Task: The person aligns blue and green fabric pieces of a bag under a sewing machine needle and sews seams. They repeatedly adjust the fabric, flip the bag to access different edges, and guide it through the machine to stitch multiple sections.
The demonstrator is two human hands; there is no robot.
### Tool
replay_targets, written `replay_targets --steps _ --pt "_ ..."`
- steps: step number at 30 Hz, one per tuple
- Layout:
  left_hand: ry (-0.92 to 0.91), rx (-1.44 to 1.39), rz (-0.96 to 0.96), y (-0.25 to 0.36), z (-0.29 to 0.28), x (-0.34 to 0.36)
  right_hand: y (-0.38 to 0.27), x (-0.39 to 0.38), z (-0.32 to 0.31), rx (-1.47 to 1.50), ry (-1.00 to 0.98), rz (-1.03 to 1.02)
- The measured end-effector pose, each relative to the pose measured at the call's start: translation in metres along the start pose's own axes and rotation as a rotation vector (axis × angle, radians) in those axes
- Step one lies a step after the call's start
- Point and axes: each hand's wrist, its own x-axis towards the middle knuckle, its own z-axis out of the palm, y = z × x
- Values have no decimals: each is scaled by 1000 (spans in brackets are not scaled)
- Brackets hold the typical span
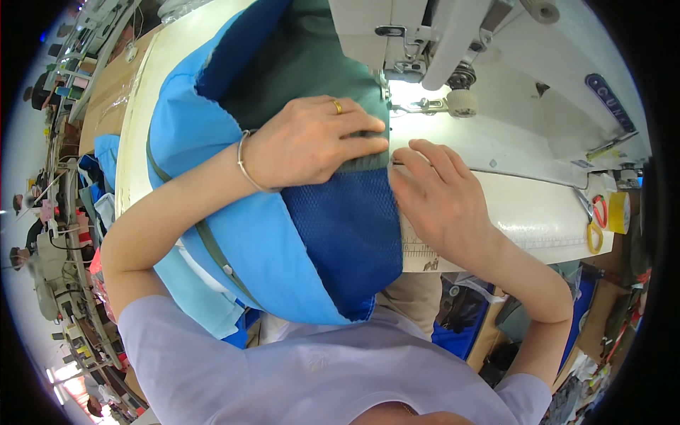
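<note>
My left hand (315, 142) lies on the garment, its fingers stretched over the dark green cloth (304, 53) beside the seam at the sewing machine's presser foot (386, 88). Under and around that hand are the light blue cloth (251, 251) with an olive strip and a navy mesh panel (340, 241). My right hand (439, 202) rests at the right edge of the mesh panel, fingers slightly bent and apart; whether its thumb grips the edge I cannot tell. The machine head (368, 32) stands above both hands.
The white machine table (517, 216) has a measuring scale along its front. Orange-handled scissors (593, 234) and a yellow tape roll (618, 212) lie at the right. More blue cloth (106, 159) is piled at the left, with rows of other machines and distant workers beyond.
</note>
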Motion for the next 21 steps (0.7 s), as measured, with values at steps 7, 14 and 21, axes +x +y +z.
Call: replay_targets --steps 7,14,21 --pt "22 39 46 -13 3 0 -65 -80 -52 310 -26 88" --pt "-71 -33 -266 59 -14 5 -98 -102 21 1189 7 705" --pt "-107 -49 -187 48 -19 -18 -175 -76 23 1544 -2 756"
